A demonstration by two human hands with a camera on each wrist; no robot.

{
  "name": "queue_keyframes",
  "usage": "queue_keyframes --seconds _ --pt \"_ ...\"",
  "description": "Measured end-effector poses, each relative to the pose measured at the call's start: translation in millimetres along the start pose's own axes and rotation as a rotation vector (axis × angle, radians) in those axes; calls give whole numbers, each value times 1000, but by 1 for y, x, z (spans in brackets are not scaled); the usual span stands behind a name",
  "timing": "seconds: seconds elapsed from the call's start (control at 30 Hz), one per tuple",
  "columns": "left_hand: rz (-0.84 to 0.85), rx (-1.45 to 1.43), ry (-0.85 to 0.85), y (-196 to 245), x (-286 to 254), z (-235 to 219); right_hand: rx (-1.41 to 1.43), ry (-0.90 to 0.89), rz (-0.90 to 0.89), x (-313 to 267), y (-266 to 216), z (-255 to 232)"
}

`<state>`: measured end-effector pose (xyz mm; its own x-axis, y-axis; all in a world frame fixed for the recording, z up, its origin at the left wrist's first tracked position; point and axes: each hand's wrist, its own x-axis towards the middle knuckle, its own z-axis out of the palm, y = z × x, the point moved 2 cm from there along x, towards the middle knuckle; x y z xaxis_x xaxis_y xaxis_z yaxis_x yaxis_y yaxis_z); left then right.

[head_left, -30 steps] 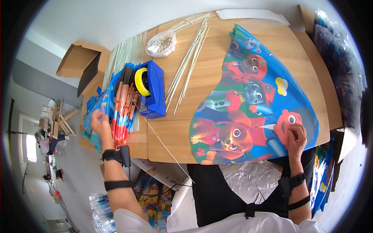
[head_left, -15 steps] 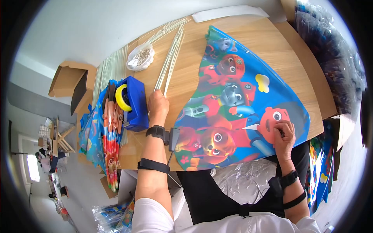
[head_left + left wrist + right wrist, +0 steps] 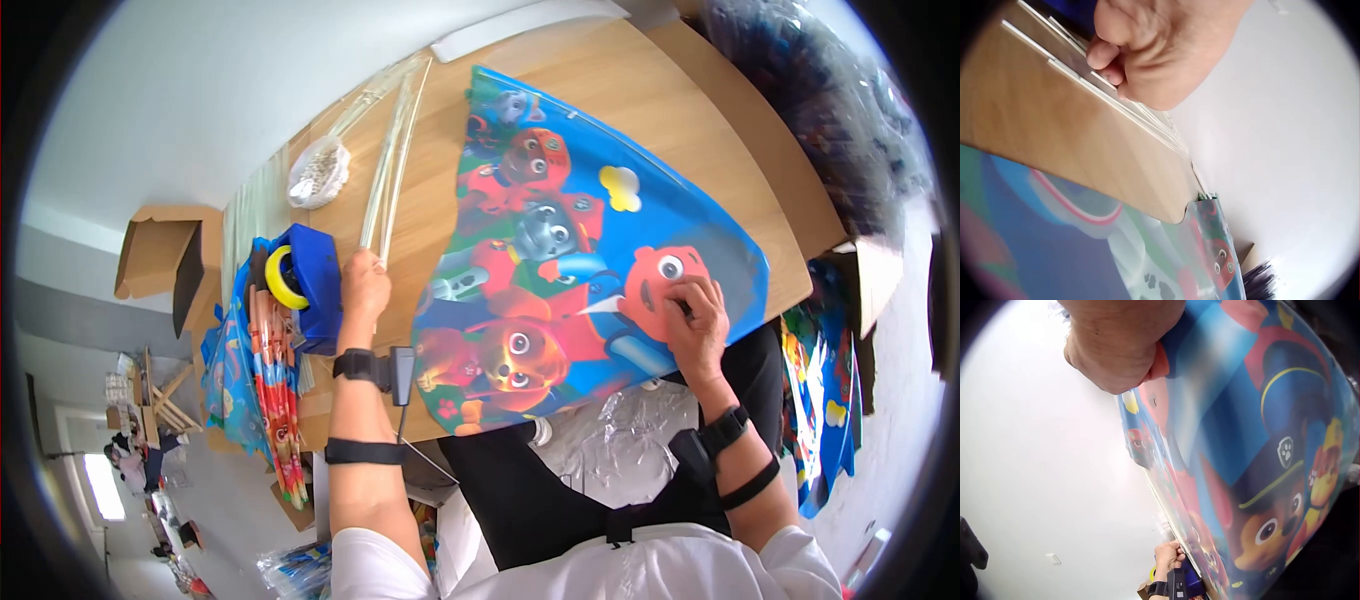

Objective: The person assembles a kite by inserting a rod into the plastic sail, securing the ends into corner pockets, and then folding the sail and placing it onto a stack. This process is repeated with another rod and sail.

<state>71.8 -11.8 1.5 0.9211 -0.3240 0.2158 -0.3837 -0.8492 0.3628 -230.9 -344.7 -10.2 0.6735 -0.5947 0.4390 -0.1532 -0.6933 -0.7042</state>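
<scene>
A blue kite sail with printed cartoon dogs lies spread over the table, its near edge hanging over the front. My right hand pinches the sail at the printed face with curled fingers. In the right wrist view, the film drapes down from beneath that hand. To the left, my left hand grips thin white rods at the near end of a loose bundle. Its curled fingers hide most of the grip in the left wrist view, where more rods lie alongside.
A blue tape dispenser with yellow tape stands left of my left hand. Beyond it is a bowl of small pieces. Folded printed kites lie at the table's left edge. Plastic-wrapped bundles and cardboard line the right side.
My left hand has left the folded kites on the left, moved right to the rods and taken hold there. The right hand has stayed at the same spot on the sail.
</scene>
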Motion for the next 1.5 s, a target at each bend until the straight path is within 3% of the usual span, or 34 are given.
queue_keyframes --seconds 0.03,0.1,0.13,0.3,0.37,0.47,0.67,0.8,1.03,1.5 --pt "-88 -89 -95 5 -2 -5 -5 -3 -22 0 3 1" --pt "167 -99 -98 27 -21 -21 14 17 -16 -1 4 0" --pt "210 -91 -97 43 -34 -27 32 30 -46 -2 6 -1" --pt "296 -105 -201 103 -95 -35 309 -8 207 -7 15 -10" --pt "335 -102 -244 112 -113 -31 613 155 289 -8 31 -11" --pt "398 -113 -323 119 -132 -24 762 211 397 -8 38 -19" --pt "438 -138 -380 119 -144 -19 695 222 320 -12 42 -16" --pt "448 -118 -394 122 -143 -15 313 143 166 -6 27 -25" --pt "467 -92 -425 142 -136 -13 154 105 -56 3 38 -23" --pt "466 -89 -457 157 -127 -3 -39 72 -116 7 50 -24"
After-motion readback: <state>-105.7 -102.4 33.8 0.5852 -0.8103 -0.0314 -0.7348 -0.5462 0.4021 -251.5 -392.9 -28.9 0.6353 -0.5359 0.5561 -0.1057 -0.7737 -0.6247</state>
